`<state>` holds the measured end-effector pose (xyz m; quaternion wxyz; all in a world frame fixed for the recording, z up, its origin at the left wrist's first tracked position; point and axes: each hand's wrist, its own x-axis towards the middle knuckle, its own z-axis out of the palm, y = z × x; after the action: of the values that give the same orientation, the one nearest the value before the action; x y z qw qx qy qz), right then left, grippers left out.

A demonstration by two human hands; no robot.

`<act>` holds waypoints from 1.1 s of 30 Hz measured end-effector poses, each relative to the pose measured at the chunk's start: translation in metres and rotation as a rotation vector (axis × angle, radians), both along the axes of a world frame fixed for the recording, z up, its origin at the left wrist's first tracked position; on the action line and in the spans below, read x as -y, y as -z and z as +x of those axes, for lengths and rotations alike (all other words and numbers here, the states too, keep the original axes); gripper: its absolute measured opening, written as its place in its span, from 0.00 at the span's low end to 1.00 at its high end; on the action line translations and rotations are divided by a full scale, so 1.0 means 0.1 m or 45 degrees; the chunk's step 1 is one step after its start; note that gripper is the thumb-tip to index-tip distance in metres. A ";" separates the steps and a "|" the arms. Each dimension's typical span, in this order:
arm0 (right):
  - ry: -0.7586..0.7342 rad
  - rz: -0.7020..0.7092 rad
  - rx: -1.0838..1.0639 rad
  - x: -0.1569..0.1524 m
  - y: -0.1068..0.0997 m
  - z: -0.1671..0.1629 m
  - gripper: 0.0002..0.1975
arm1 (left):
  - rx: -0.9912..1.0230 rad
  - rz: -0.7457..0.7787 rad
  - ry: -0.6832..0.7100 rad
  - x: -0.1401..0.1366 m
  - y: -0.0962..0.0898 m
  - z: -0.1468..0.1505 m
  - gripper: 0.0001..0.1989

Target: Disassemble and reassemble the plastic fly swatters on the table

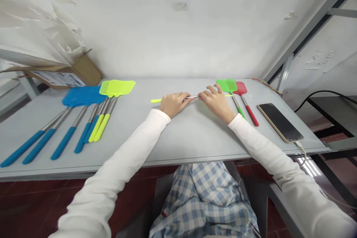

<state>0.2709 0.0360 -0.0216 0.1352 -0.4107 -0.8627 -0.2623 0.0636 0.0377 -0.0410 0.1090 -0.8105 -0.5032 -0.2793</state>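
Observation:
Above the middle of the table, a yellow fly swatter (156,100) is held sideways between my hands. Its handle end sticks out to the left of my left hand (174,104), whose fingers are closed round it. A thin metal shaft spans the gap between the hands. My right hand (215,101) pinches the shaft's right part with thumb and fingers, some fingers raised. A narrow yellow edge shows beyond that hand; the rest is hidden. Just right of it lie a green fly swatter (227,85) and a red fly swatter (252,115).
On the left of the grey table (189,137) lie several blue fly swatters (80,96) and yellow fly swatters (121,87). Behind them is a cardboard box (86,70). A phone (280,122) with a charging cable lies at the right. A white wall borders the back.

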 end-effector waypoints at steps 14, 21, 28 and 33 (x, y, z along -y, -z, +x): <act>0.071 -0.054 -0.215 -0.25 -0.05 0.24 0.15 | -0.219 -0.013 0.024 -0.18 -0.14 -0.23 0.22; 0.489 0.054 -0.366 -0.58 -0.20 1.03 0.13 | -0.150 0.018 -0.176 -0.27 -0.29 -1.07 0.20; 0.611 0.227 -0.559 -0.66 -0.26 1.27 0.18 | -0.129 0.060 -0.256 -0.29 -0.36 -1.19 0.22; 0.678 0.285 -0.679 -0.69 -0.23 1.40 0.19 | -0.094 0.092 -0.248 -0.27 -0.33 -1.29 0.21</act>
<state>0.4111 0.1045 0.0013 0.3259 -0.6567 -0.6265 -0.2648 -0.0654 0.0648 -0.0078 0.1833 -0.7631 -0.5647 -0.2555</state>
